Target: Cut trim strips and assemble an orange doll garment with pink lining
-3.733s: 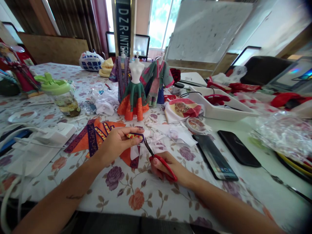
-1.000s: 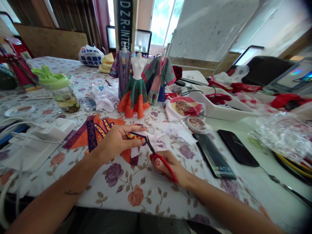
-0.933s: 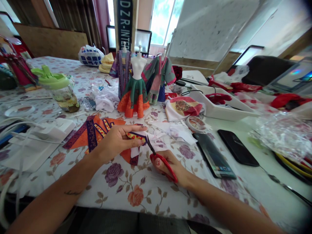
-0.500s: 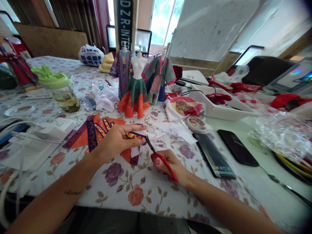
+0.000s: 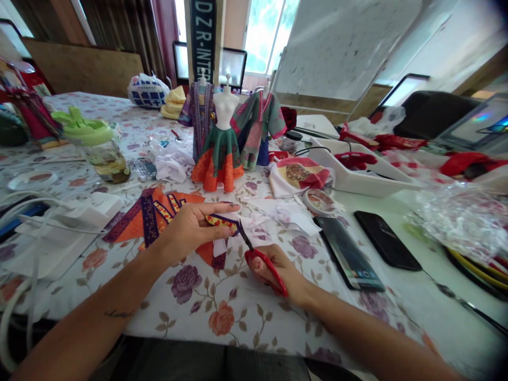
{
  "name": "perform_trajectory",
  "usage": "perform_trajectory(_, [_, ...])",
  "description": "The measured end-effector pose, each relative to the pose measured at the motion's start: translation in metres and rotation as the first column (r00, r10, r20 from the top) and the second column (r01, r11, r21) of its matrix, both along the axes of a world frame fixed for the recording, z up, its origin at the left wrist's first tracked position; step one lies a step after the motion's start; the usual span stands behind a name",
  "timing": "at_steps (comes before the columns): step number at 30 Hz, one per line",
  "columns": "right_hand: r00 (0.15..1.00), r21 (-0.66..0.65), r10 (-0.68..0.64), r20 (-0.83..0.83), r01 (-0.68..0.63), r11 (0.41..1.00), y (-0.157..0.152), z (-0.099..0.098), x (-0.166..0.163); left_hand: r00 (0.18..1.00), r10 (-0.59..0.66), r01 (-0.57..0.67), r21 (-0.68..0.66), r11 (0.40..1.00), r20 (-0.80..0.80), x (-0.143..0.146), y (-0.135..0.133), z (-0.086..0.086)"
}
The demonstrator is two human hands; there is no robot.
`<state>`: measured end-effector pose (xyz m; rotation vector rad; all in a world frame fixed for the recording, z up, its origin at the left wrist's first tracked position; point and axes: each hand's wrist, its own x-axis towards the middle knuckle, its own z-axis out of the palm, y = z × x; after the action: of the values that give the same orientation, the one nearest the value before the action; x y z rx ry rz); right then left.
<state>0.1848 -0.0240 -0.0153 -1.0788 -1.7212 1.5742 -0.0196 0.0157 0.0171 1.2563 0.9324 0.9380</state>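
Between the thumb and fingers of my left hand (image 5: 193, 228) is a small yellow-and-purple patterned fabric strip (image 5: 223, 223). My right hand (image 5: 278, 270) is closed around the red handles of a pair of scissors (image 5: 273, 275). Their dark blades meet the strip's right end, close to my left fingertips; whether they are cutting through it is too small to tell. Under and behind my left hand lie orange and purple fabric pieces (image 5: 130, 225) with patterned bands. White scraps (image 5: 293, 214) lie just beyond the blades.
Dressed doll mannequins (image 5: 224, 137) stand behind my hands. On the left are a power strip (image 5: 59, 233) with cables and a green-lidded bottle (image 5: 95, 148). To the right lie a tape roll (image 5: 318, 202), two phones (image 5: 351, 256), a white tray (image 5: 369, 182) and crumpled clear plastic (image 5: 462, 219).
Almost nothing differs. The scissor handles and my right thumb have shifted very slightly, while my left hand and the fabric strip stay in place.
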Motion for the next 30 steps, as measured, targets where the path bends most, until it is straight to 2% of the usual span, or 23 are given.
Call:
perform_trajectory(7, [0.999, 0.023, 0.039, -0.009, -0.039, 0.999, 0.0012, 0.0023, 0.0016, 1.000, -0.023, 0.023, -0.008, 1.000, -0.013, -0.0014, -0.0014, -0.0012])
perform_trajectory(14, [0.998, -0.012, 0.068, 0.000, -0.068, 0.998, 0.0028, 0.0035, 0.0032, 0.999, -0.009, 0.012, 0.058, 0.998, -0.046, -0.0003, -0.0021, -0.0010])
perform_trajectory(23, [0.998, -0.019, 0.055, 0.009, -0.055, 0.998, 0.0021, 0.0073, 0.0028, 0.998, -0.013, 0.015, 0.033, 0.999, -0.067, 0.0051, -0.0041, -0.0019])
perform_trajectory(30, [0.997, 0.035, 0.069, 0.035, -0.070, 0.997, 0.0039, 0.0033, 0.0053, 0.999, -0.017, 0.017, -0.001, 1.000, -0.033, 0.0062, -0.0039, -0.0040])
